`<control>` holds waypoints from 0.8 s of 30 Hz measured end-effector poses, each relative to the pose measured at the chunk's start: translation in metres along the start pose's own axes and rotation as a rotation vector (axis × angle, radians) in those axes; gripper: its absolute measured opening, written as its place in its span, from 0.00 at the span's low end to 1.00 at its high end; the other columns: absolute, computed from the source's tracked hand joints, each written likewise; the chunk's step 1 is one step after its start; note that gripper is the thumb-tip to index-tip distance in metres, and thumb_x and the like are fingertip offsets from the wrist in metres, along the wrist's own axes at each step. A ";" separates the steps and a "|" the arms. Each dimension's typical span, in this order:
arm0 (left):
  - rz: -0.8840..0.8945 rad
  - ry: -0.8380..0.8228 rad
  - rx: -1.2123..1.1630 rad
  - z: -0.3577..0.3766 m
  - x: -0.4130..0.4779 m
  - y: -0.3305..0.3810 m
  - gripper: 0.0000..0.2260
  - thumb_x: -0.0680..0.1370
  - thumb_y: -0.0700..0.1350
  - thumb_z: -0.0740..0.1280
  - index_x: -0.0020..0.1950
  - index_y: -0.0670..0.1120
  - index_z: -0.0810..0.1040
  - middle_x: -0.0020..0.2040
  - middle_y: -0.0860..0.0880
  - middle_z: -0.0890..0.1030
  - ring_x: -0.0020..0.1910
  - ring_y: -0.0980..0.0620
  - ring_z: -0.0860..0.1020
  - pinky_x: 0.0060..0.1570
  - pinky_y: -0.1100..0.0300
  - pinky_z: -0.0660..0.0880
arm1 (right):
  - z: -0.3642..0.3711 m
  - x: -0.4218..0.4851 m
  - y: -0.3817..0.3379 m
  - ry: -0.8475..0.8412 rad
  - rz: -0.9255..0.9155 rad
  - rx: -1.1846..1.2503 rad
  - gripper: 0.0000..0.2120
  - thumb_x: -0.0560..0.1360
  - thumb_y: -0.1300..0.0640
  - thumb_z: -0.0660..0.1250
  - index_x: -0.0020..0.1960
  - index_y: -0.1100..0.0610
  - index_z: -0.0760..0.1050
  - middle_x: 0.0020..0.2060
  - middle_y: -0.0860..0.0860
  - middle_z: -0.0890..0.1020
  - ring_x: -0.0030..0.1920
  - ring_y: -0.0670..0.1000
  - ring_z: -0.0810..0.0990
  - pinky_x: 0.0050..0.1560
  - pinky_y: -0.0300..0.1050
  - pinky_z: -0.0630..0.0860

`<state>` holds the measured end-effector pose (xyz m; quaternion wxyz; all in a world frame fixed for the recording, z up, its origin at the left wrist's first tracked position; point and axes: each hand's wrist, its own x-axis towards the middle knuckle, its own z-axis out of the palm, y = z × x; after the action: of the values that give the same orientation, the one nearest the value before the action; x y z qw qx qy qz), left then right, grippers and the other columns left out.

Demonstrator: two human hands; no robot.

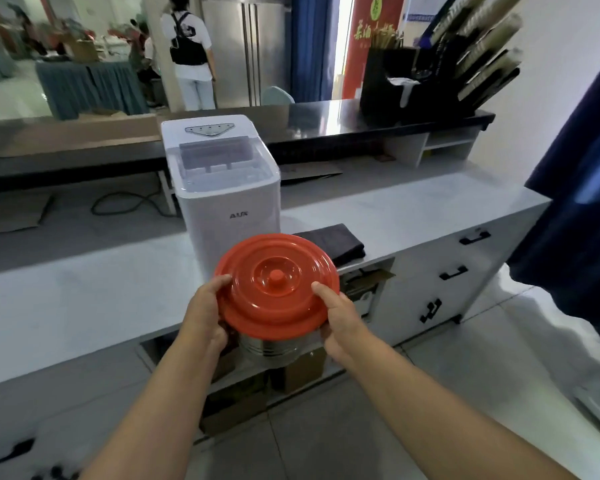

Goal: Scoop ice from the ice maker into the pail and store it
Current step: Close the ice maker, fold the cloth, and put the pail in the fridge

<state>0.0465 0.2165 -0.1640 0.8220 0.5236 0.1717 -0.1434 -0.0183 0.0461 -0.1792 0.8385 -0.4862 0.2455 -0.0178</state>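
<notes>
Pinches lid (pixel 278 285) rim of likely stiff, slick, light pail (pixel 274 348), centre frame, with left grip (pixel 207 313) and right grip (pixel 340 317).

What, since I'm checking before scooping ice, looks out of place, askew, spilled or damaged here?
Nothing spilled. The lowest drawer handle looks crooked, unlike the straight handles above it. Left hand and right hand grip the orange lid on the steel pail.
</notes>
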 end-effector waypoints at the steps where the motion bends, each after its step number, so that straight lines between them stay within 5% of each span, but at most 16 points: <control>1: -0.013 -0.012 0.003 0.011 -0.001 -0.007 0.09 0.71 0.44 0.66 0.50 0.46 0.79 0.38 0.47 0.83 0.39 0.48 0.81 0.43 0.55 0.77 | -0.012 -0.003 -0.006 0.015 -0.009 0.009 0.15 0.76 0.54 0.66 0.61 0.56 0.73 0.52 0.55 0.83 0.53 0.53 0.81 0.46 0.46 0.80; 4: -0.063 -0.065 0.052 0.047 -0.008 -0.027 0.06 0.71 0.46 0.67 0.46 0.48 0.79 0.34 0.49 0.82 0.34 0.49 0.80 0.38 0.56 0.76 | -0.048 -0.011 -0.023 0.075 -0.044 0.056 0.12 0.78 0.53 0.63 0.59 0.55 0.74 0.49 0.54 0.84 0.46 0.50 0.83 0.34 0.39 0.79; 7: -0.104 -0.131 0.098 0.086 -0.010 -0.048 0.04 0.71 0.46 0.67 0.44 0.48 0.78 0.29 0.51 0.81 0.29 0.51 0.80 0.34 0.57 0.75 | -0.089 -0.017 -0.041 0.162 -0.090 0.076 0.12 0.78 0.53 0.63 0.60 0.56 0.74 0.51 0.54 0.84 0.49 0.50 0.82 0.39 0.38 0.78; 11: -0.133 -0.217 0.152 0.134 -0.010 -0.071 0.05 0.72 0.44 0.67 0.47 0.46 0.78 0.28 0.50 0.82 0.26 0.52 0.80 0.25 0.62 0.75 | -0.136 -0.023 -0.061 0.252 -0.140 0.135 0.10 0.79 0.51 0.61 0.55 0.55 0.77 0.41 0.49 0.86 0.41 0.45 0.85 0.33 0.34 0.78; 17: -0.192 -0.384 0.261 0.221 -0.008 -0.113 0.08 0.73 0.43 0.68 0.51 0.43 0.78 0.30 0.49 0.83 0.28 0.53 0.82 0.27 0.62 0.75 | -0.206 -0.020 -0.100 0.459 -0.197 0.215 0.15 0.80 0.48 0.60 0.57 0.57 0.78 0.48 0.54 0.85 0.52 0.52 0.82 0.56 0.49 0.77; 21: -0.197 -0.441 0.318 0.270 0.006 -0.132 0.05 0.74 0.41 0.67 0.48 0.42 0.77 0.30 0.49 0.82 0.32 0.51 0.80 0.31 0.61 0.75 | -0.241 -0.014 -0.125 0.534 -0.243 0.266 0.16 0.81 0.47 0.57 0.54 0.55 0.79 0.42 0.51 0.86 0.44 0.48 0.84 0.40 0.42 0.78; 24: -0.226 -0.497 0.353 0.313 0.018 -0.145 0.03 0.73 0.41 0.67 0.45 0.42 0.77 0.27 0.50 0.81 0.30 0.52 0.77 0.22 0.66 0.71 | -0.266 -0.003 -0.147 0.608 -0.258 0.276 0.16 0.81 0.47 0.56 0.52 0.55 0.79 0.40 0.51 0.86 0.44 0.49 0.84 0.44 0.44 0.79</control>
<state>0.0442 -0.1285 -0.1667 0.7140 0.5848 -0.0048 -0.3850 -0.1041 -0.2448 -0.1654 0.7756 -0.3679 0.4158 -0.3004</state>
